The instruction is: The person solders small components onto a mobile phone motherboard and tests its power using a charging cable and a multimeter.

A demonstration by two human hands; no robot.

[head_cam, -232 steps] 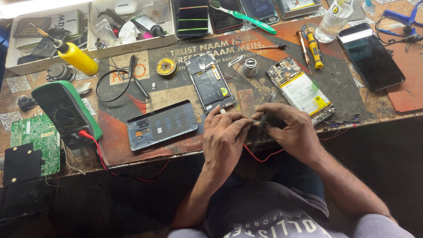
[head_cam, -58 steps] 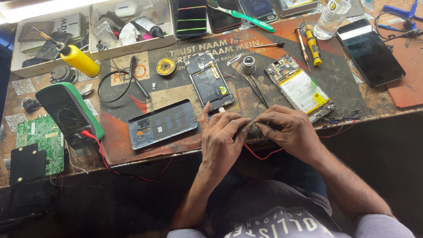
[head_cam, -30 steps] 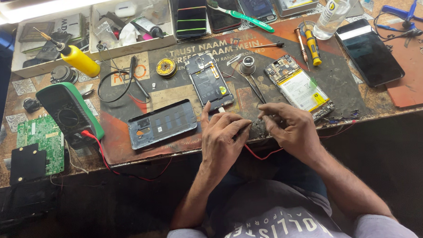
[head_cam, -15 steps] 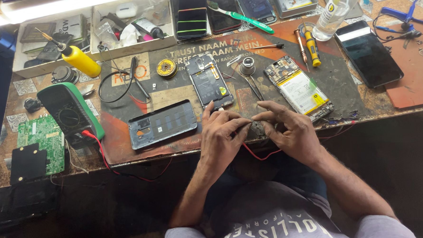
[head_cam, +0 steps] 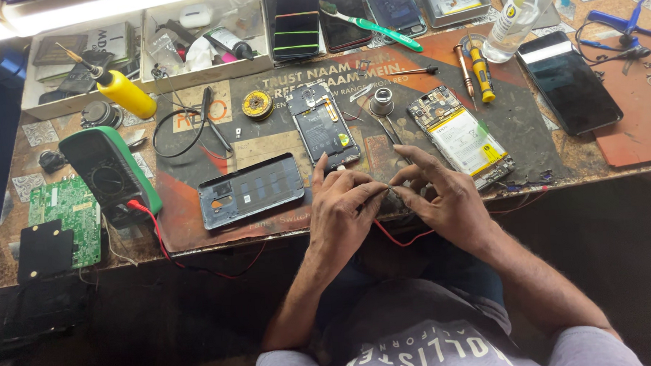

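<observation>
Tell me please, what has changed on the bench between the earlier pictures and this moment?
Very little. The left hand and right hand stay together at the bench edge over a small part too hidden to name; the right fingers have spread somewhat. The red wire, grey back cover and opened phones have not moved.

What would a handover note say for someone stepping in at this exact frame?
Left hand and right hand meet at the bench's front edge, fingertips pinching a small part between them; it is too small to identify. A red wire hangs just below.
Done: two opened phones lie on the mat, one above the left hand, one with a yellow-labelled battery beside the right. A grey back cover lies to the left.
Left: both phones remain uncovered. The multimeter sits at far left.
</observation>
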